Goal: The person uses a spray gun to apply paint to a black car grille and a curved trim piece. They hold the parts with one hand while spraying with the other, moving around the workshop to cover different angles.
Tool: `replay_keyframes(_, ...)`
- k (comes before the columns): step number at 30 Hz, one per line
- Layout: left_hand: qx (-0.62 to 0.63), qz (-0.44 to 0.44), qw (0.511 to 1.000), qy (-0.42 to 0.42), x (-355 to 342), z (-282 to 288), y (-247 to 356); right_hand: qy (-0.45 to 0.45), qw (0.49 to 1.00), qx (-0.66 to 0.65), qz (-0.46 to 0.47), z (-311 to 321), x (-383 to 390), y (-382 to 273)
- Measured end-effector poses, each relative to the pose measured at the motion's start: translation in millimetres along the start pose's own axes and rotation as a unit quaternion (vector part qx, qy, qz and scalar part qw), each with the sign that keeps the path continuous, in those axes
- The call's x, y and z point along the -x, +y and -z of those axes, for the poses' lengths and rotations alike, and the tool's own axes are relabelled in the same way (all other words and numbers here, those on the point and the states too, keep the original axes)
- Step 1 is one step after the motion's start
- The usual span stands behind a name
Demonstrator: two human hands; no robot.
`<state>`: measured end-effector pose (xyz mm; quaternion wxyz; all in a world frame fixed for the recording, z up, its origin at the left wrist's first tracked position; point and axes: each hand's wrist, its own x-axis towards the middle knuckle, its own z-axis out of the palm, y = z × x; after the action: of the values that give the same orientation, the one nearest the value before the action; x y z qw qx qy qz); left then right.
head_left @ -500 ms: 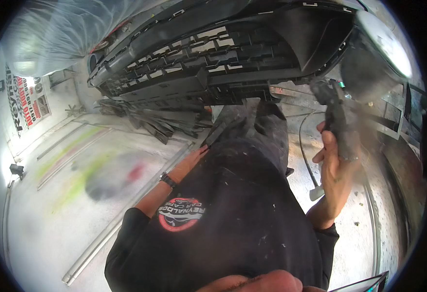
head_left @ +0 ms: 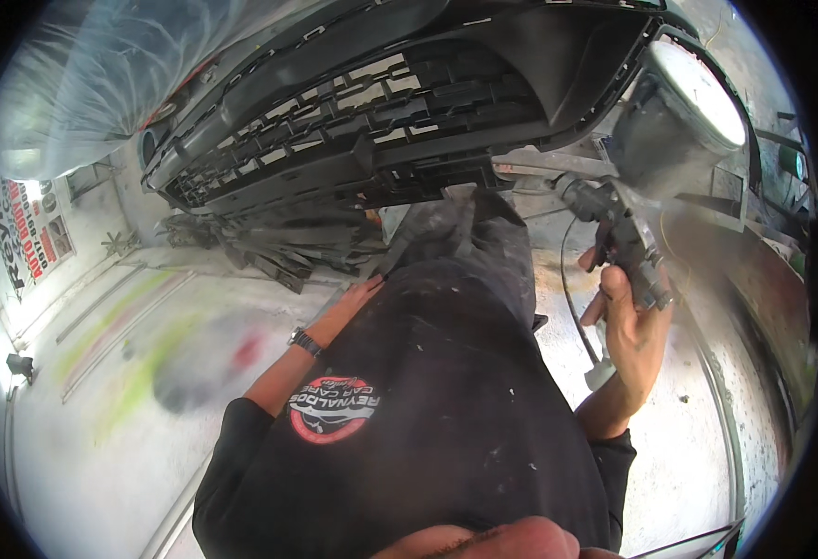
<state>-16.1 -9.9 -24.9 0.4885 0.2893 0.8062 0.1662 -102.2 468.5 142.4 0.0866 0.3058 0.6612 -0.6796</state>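
Spray gun at 2 o'clock, grey cup above it, clamped in right hand. Left hand near centre, fingers partly hidden; open or closed not discernible. Hands well apart. Black bumper grille at 12 o'clock. Paint-stained floor at 8 o'clock. Wristwatch on left wrist.
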Motion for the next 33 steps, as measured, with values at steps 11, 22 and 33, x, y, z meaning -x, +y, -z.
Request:
replay_keyframes(11, 0.005, 0.010, 0.999, 0.041, 7.3, -4.7, -10.4, -0.050, 0.997, -0.053, -0.008, -5.3, 8.4, 1.9)
replay_keyframes(22, -0.078, -0.010, 0.996, 0.037, 9.5, -29.4, -24.9, 0.107, 0.991, 0.056, 0.053, -15.2, -3.5, -8.9)
replay_keyframes(33, -0.160, 0.015, 0.987, 0.026, 15.5, -6.5, 11.2, 0.015, 0.998, 0.037, 0.051, -12.9, -23.9, -30.5)
